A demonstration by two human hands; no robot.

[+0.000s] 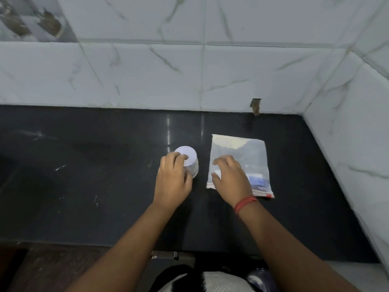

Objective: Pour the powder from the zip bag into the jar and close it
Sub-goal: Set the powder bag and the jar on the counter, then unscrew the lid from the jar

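Note:
A small clear jar with a white lid stands upright on the dark countertop. My left hand wraps around the jar's left side, fingers reaching its lid. To the right lies a clear zip bag flat on the counter, pale powder gathered at its far end, its zip edge toward me. My right hand rests on the bag's near left part, fingers spread and pressing down. A red thread band circles my right wrist.
White marble-patterned wall tiles rise behind the counter and along its right side, forming a corner. The counter's front edge runs near the bottom, with a dark cabinet and a metal latch below.

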